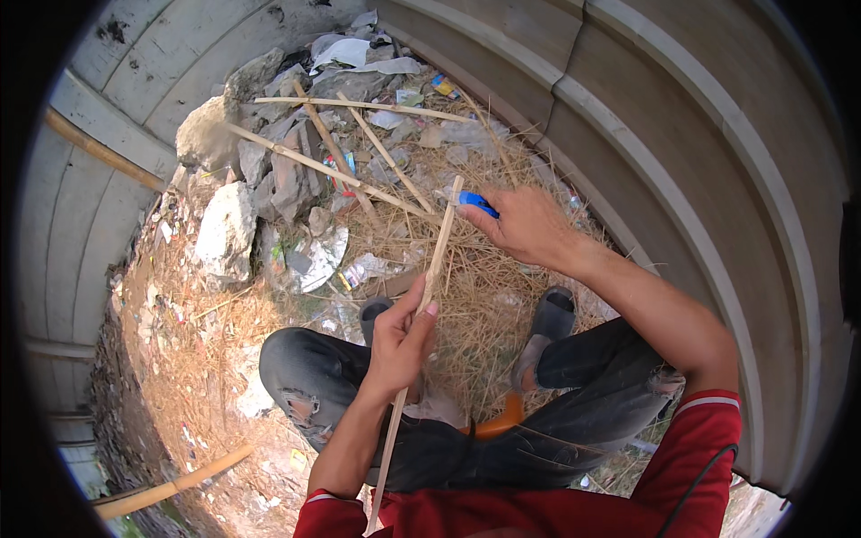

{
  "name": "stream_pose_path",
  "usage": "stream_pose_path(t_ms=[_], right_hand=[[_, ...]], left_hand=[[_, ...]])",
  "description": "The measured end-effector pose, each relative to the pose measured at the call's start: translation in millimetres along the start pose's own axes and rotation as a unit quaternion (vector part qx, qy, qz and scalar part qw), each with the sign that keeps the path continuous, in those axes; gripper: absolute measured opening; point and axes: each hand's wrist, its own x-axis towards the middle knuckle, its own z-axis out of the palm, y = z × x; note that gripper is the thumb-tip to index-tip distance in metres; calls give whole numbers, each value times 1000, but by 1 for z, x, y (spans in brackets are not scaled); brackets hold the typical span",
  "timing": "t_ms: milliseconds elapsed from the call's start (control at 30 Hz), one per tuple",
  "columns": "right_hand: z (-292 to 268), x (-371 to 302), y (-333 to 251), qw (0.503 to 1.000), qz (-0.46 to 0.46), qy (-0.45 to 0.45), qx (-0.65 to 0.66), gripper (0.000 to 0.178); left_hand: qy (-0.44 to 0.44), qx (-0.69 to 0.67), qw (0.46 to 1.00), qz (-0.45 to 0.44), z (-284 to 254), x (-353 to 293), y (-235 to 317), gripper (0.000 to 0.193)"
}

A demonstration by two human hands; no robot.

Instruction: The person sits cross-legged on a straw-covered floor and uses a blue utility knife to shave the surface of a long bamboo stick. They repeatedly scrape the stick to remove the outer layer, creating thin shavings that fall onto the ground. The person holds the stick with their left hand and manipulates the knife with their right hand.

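Observation:
My left hand [399, 348] is closed around the middle of a long, pale bamboo strip [441, 242], which slants from my lap up toward the ground in front. The strip's lower end runs past my left forearm. At its far end, my right hand [531, 224] grips a blue-handled cutter knife [478, 204]. The front of the cutter is against or right beside the strip; its blade is too small and blurred to make out clearly.
Several bamboo sticks [327, 169] lie across rocks [226, 233] and dry straw ahead. Litter is scattered around. A corrugated metal wall [673, 170] curves close on the right; a pale panel wall [76, 233] stands left. An orange object [502, 418] lies between my legs, and a bamboo pole [175, 484] lower left.

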Motion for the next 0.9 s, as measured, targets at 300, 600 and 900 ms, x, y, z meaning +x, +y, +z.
stream_pose_path(t_ms=[300,600,900], right_hand=[[-65,-3,39,989,74,121,49,56],[-3,-42,-37,992,-99,-67,28,43],[-60,37,51,981,108,158,5,60]], left_hand=[[-47,-78,996,4,-8,-7,7,52],[-46,-85,995,0,0,-3,10,52],[-97,-131,985,-53,2,-11,3,52]])
